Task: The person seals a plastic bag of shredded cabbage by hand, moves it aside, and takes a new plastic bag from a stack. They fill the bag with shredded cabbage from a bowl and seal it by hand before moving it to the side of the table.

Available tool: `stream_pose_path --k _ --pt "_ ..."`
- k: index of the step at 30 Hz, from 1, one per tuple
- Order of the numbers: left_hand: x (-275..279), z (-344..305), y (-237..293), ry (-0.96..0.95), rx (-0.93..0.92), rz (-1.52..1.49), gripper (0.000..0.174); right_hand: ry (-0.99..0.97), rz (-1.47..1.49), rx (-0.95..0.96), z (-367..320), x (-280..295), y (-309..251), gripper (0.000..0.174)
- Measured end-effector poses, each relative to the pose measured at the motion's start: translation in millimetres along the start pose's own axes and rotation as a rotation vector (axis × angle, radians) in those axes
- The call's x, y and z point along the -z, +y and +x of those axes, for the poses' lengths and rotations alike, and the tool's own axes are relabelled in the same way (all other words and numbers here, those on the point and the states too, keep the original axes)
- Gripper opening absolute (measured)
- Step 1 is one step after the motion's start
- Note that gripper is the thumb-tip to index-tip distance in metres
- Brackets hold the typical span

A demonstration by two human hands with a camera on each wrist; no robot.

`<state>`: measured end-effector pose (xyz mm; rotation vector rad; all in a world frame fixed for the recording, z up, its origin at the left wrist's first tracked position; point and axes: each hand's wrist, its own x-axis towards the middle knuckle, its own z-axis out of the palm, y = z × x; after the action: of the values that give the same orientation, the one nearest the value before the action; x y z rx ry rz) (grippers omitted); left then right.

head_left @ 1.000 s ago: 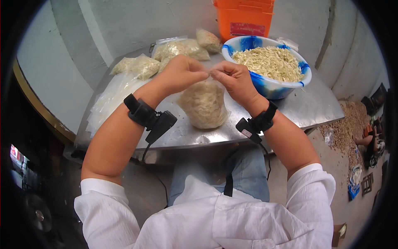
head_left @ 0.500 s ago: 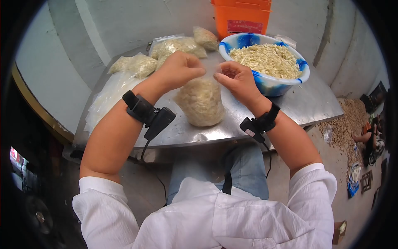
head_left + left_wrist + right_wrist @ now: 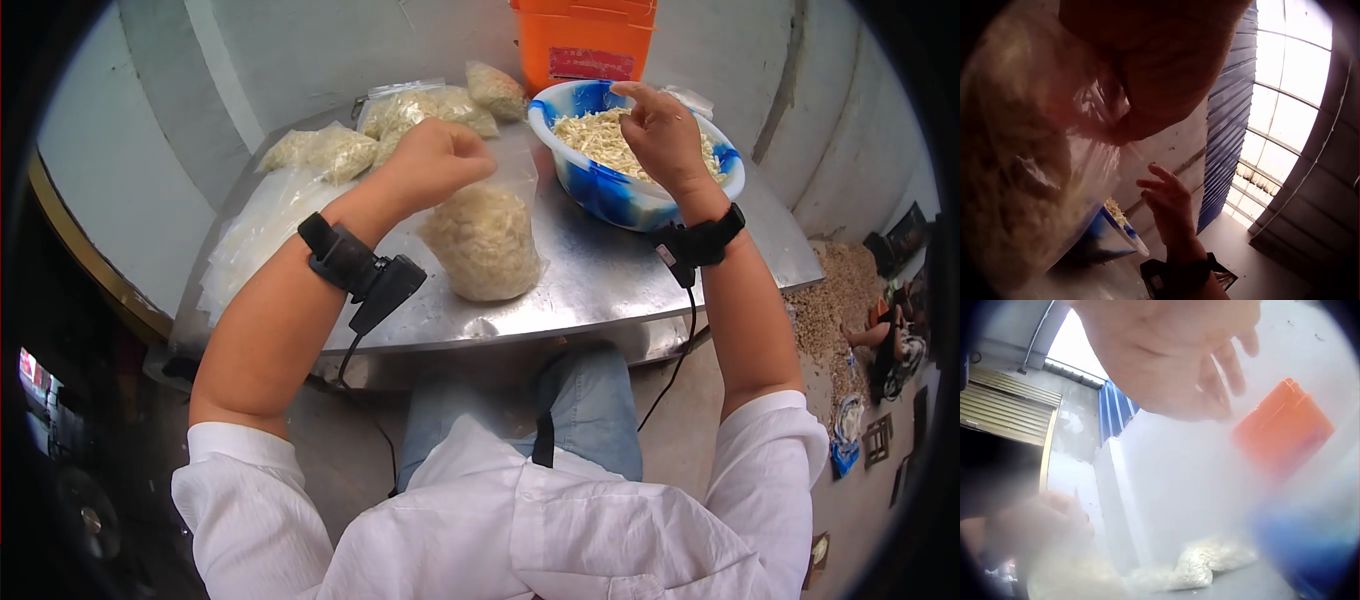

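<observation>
My left hand pinches the top edge of a clear plastic bag filled with pale shreds. The bag stands upright on the metal table, bulging at the bottom, its upper part thin and see-through. In the left wrist view the crumpled film of the bag meets my fingertips. My right hand is raised over a blue and white basin heaped with loose pale shreds. Its fingers are loosely extended, and in the right wrist view nothing sits between the fingers.
Several filled plastic bags lie at the back left of the metal table. Flat clear bags are spread along its left side. An orange bin stands behind the basin. A brown pile covers floor at the right.
Both hands were together at the bag's mouth. My right hand has let go and moved right, over the basin. My left hand has stayed at the bag's top.
</observation>
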<state>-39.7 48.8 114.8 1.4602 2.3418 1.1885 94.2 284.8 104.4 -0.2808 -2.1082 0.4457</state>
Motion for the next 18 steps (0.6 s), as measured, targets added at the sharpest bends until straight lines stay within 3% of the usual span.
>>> stream_pose_path --k 2,3,4,6,7,9,12,14,16,18 --pt "-0.4 -0.9 2.7 -0.001 -0.010 0.015 0.013 0.237 -0.696 0.432 2.5 -10.0 22.0 0.030" --pt "-0.2 -0.7 2.7 -0.001 -0.011 0.014 0.013 0.104 -0.571 0.346 -0.7 -9.5 18.2 0.037" --pt "0.4 0.0 2.4 -0.017 -0.005 0.012 0.013 0.106 -0.574 0.348 -5.3 -7.8 7.8 0.037" --pt "0.3 1.1 1.8 -0.030 0.001 0.008 0.013 -0.175 0.033 0.315 -15.9 -9.5 -17.8 0.039" --pt "-0.4 1.2 1.2 -0.028 0.007 -0.011 0.013 -0.175 0.032 0.315 -20.9 -14.7 -26.7 0.039" --pt "-1.5 0.9 -0.3 -0.026 0.013 -0.026 0.013 -0.464 0.429 0.138 -28.7 -28.0 -40.4 0.029" --pt "-1.1 0.1 -0.9 -0.029 0.004 -0.034 0.013 -0.402 0.497 0.072 -36.2 -57.1 -43.4 0.034" --pt "0.2 -1.1 -0.6 -0.037 -0.002 -0.030 0.013 -0.432 0.518 0.022 -37.0 -59.7 -50.1 0.028" --pt "0.4 -2.4 0.0 -0.025 -0.024 -0.010 0.012 -0.357 0.826 -0.023 -37.3 -64.3 -55.7 0.021" --pt "-0.1 -3.3 1.0 -0.014 -0.050 0.008 0.012 -0.324 0.809 -0.019 -37.9 -65.8 -59.9 0.018"
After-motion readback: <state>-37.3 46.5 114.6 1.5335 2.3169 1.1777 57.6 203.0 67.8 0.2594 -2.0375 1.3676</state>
